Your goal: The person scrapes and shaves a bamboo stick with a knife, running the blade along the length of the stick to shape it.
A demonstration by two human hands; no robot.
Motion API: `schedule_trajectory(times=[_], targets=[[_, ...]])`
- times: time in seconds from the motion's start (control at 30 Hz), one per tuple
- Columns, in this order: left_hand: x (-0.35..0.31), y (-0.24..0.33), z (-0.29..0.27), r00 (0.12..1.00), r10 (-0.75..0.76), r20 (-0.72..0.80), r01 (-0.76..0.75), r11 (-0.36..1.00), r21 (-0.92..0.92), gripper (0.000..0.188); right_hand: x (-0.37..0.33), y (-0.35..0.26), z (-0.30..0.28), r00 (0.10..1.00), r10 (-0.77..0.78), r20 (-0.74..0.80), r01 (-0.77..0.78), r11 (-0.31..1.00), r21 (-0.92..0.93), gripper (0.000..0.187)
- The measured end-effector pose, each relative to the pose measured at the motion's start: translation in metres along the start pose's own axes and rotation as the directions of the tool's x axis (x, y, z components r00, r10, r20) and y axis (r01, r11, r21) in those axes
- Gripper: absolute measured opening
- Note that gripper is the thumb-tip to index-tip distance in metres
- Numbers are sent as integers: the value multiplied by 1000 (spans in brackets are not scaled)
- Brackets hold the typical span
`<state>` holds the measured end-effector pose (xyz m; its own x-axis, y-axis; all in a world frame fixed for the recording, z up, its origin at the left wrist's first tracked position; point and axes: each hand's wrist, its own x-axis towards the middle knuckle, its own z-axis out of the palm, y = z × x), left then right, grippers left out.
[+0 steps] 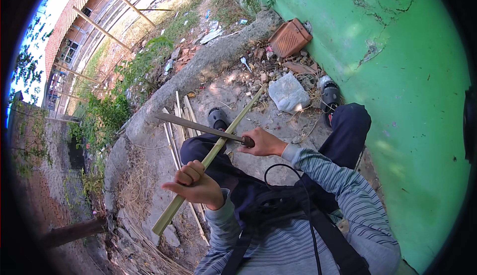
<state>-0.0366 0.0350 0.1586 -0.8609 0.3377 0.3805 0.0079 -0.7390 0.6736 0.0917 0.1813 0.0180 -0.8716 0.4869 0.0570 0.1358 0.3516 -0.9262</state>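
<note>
My left hand [196, 185] is wrapped round a long pale-green bamboo strip [171, 213], its thumb pointing out to the left. The strip slants from the lower left up to the far right, over my bent legs. In my right hand [266, 143] is the dark handle of a long machete [191, 125]. Its blade points left and crosses the strip a little beyond my left hand. They appear to touch there, though the cutting edge's depth in the strip cannot be made out. More thin bamboo strips [180, 115] lie on the ground by my left foot.
A green wall [397, 126] rises close on my right. Ahead lie a white block-like lump [289, 93], a terracotta hollow block [289, 37], rubble and a white plastic utensil [245, 64]. A low concrete kerb [198, 66] curves round the left, with plants [107, 113] beyond.
</note>
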Motion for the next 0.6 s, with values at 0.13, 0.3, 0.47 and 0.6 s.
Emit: schedule_trajectory(times=[0.13, 0.3, 0.47, 0.6], targets=[[-5, 3, 14, 998, 62, 12, -63, 959, 276, 72, 2, 17, -2, 989, 134, -62, -138, 988, -63, 39], [-3, 1, -13, 988, 11, 154, -64, 935, 348, 80, -1, 18, 4, 980, 181, -89, -179, 983, 28, 39], [-4, -1, -9, 984, 75, 159, -127, 927, 354, 80, 0, 17, 10, 995, 25, -96, -22, 999, 23, 34], [-9, 0, -2, 989, 77, 128, -121, 914, 387, 78, 4, 51, 9, 981, 137, -139, -139, 990, -10, 34]])
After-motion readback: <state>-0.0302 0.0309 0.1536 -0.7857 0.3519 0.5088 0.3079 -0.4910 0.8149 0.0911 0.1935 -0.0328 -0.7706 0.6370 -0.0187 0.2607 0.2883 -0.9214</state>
